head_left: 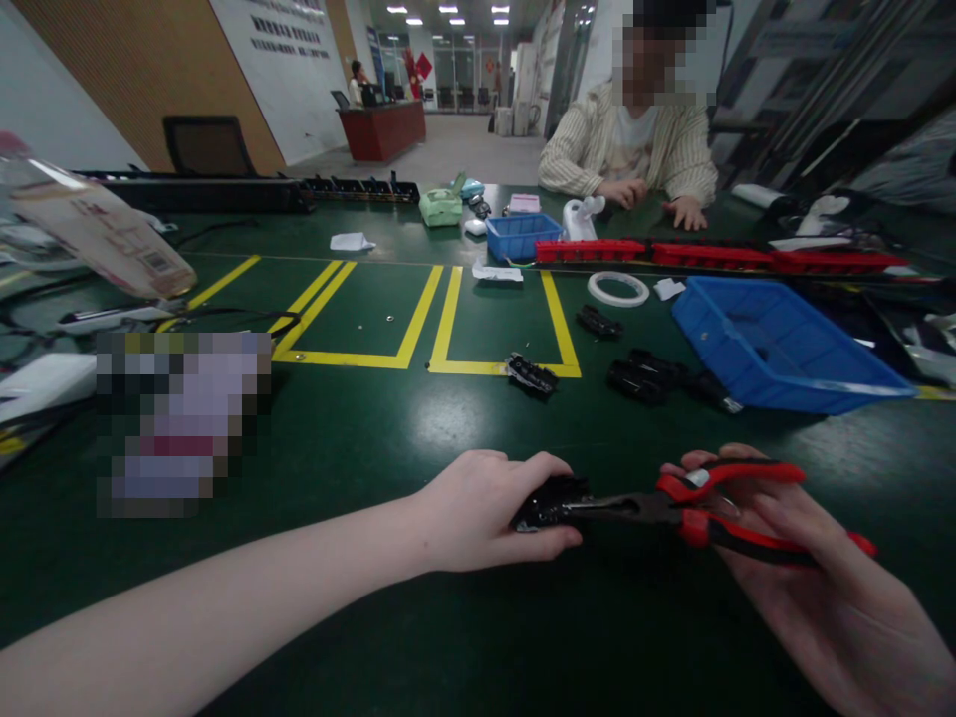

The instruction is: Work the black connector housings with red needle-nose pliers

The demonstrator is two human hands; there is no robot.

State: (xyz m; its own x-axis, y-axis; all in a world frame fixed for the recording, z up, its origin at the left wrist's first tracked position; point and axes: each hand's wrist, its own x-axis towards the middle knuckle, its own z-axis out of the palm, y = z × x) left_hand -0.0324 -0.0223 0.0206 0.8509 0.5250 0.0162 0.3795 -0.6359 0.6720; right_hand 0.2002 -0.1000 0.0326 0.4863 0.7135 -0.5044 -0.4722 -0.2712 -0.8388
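Hands (485, 513) (822, 573) on glossy black part (549, 504), red-handled pliers (648, 509)

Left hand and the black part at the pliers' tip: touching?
Touching. The head view shows the left hand gripping the black part between fingers and thumb.

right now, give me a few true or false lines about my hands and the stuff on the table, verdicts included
1. The right hand holds red-handled pliers. True.
2. The left hand is empty. False: its fingers hold a black part.
3. The tips of the pliers are at the black part. True.
4. The white tape roll stands upright inside the large blue bin. False: it lies flat on the table, outside the bin.
5. The person across the table wears a striped shirt. True.
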